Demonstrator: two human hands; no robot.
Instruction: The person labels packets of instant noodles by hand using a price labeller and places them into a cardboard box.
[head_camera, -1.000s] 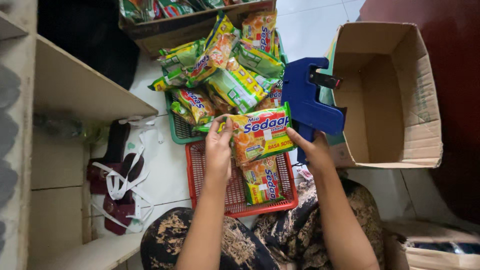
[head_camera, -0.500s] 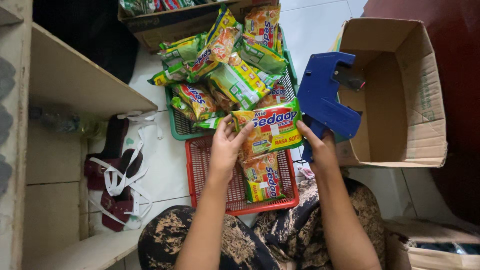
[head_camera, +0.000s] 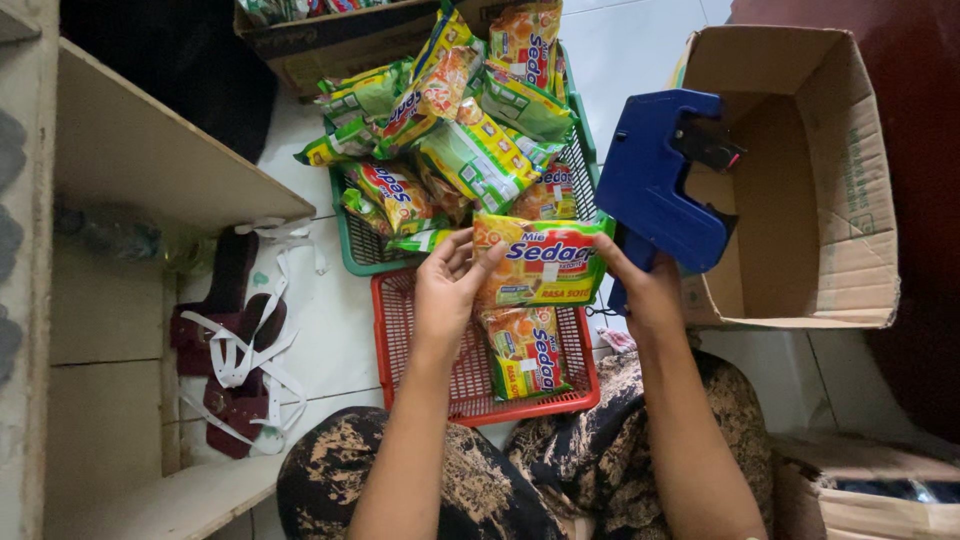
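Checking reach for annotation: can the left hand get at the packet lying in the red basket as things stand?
Probably yes. The left hand hovers right over the red basket, and the packet in it lies uncovered, though that hand would first have to let go of the held packet.

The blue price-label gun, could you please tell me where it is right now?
In the head view the blue price-label gun is right of centre, in the right hand, beside the open cardboard box.
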